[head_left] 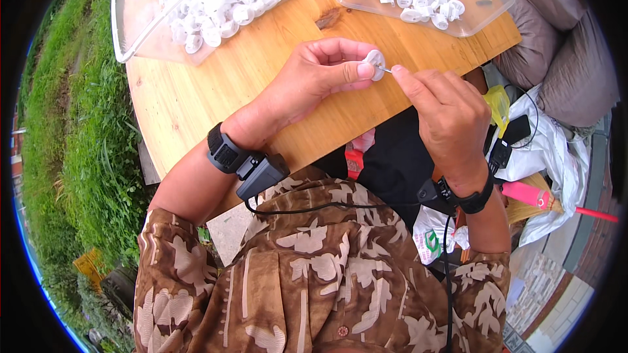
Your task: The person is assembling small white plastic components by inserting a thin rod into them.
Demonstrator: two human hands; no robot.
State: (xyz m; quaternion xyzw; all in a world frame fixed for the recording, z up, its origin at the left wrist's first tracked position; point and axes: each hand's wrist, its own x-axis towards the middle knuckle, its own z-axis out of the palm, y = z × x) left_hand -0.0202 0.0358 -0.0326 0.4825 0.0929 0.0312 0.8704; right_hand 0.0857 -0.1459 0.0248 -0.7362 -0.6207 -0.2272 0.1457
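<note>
Between the thumb and fingers of my left hand (333,68) is a small round white plastic part (374,64), held above the wooden table (261,98). My right hand (445,108) pinches a thin metal pin (386,70), whose far end meets the face of the white part. Whether the pin is a screw or a tool tip cannot be made out, since my fingers hide its other end. Beyond my hands, a clear plastic tub (147,36) at the left holds a heap of similar white parts (229,0). Another clear tub (484,16) at the right holds a smaller pile.
Black straps with boxy devices (261,173) sit on both my wrists, joined by a black cable (333,204). Grey-brown padded fabric (575,59) lies right of the table. Below it are white plastic bags (556,150) and a broom (533,199). Grass (91,111) grows at the left.
</note>
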